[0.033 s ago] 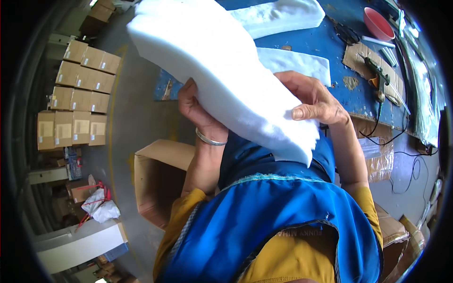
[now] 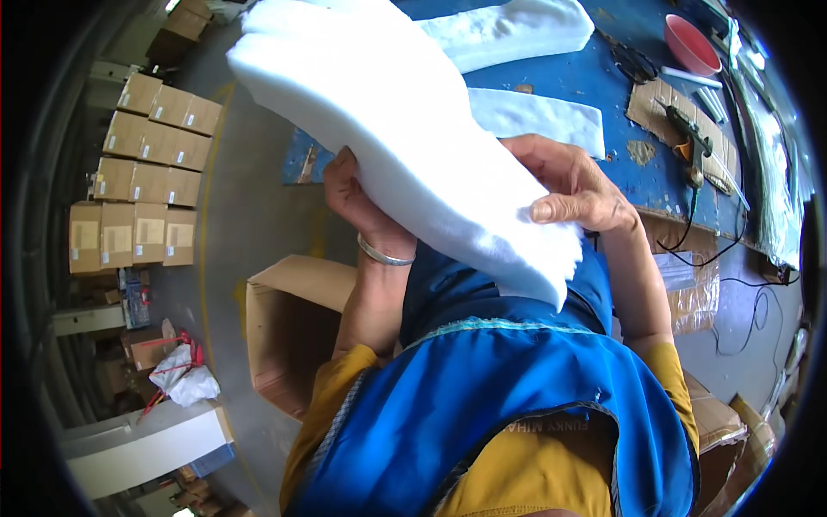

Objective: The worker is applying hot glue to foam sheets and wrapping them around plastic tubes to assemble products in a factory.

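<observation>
Both hands grip the foam sheet [image 2: 405,138]: left hand [image 2: 362,202] underneath, right hand [image 2: 573,189] pinching the near edge. Support the drooping far end; avoid creasing it.

Left hand [image 2: 360,202] and right hand [image 2: 575,185] grip thick white foam sheet [image 2: 405,129] above blue bench [image 2: 637,112]; second foam strip [image 2: 508,30] near bench's far edge; open carton [image 2: 289,327] on floor.

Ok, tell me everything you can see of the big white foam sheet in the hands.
The white foam sheet is thick, soft-looking and fibrous, like padding. It is held up at a slant over the blue table's near edge, one end rising toward the upper left. The left hand grips it from beneath; the right hand pinches its lower end.
</observation>
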